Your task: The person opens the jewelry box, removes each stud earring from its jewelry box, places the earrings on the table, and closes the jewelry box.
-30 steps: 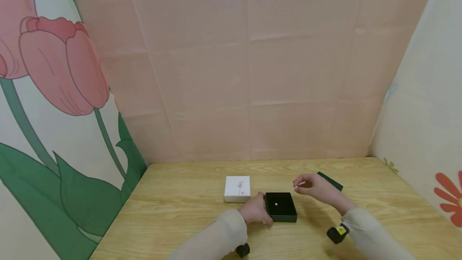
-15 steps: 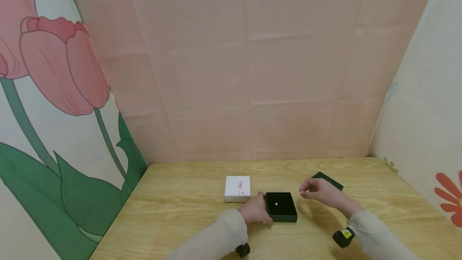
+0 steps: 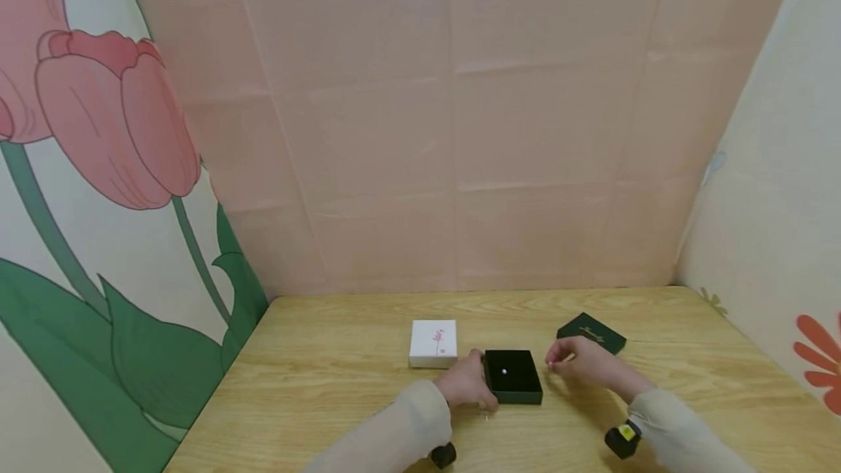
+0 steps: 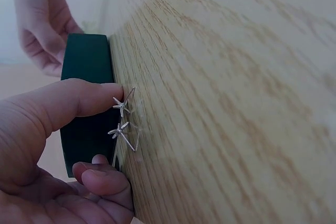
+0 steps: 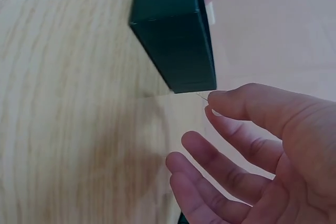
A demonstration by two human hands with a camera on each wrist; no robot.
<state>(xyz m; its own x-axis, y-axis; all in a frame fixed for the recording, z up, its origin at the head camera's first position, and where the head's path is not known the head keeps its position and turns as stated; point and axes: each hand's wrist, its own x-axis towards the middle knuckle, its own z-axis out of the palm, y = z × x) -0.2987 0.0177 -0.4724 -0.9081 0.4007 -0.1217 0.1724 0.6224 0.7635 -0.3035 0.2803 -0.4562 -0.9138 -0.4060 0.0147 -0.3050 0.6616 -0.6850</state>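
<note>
A dark green jewellery box (image 3: 522, 379) stands without its lid on the table, and a small pearl stud (image 3: 504, 371) sits on its black insert. My left hand (image 3: 465, 382) grips the box's left side, thumb at the near side and fingers around the far one. Close to that thumb, two silver flower-shaped earrings (image 4: 122, 129) lie on the table. Just right of the box, my right hand (image 3: 585, 363) pinches a tiny pearl stud earring (image 5: 216, 113) between thumb and forefinger. Its thin pin points out past the fingertips towards the box; the other fingers are loosely bent.
Behind the right hand lies the dark green lid (image 3: 594, 332) with gold lettering. A white box (image 3: 432, 345) with a pink flower print stands behind the left hand. The wooden table (image 3: 328, 363) ends at a pinkish backdrop (image 3: 388, 166).
My right hand, pinching the earring, has moved right and then slightly nearer, uncovering more of the green lid. My left hand stays on the box.
</note>
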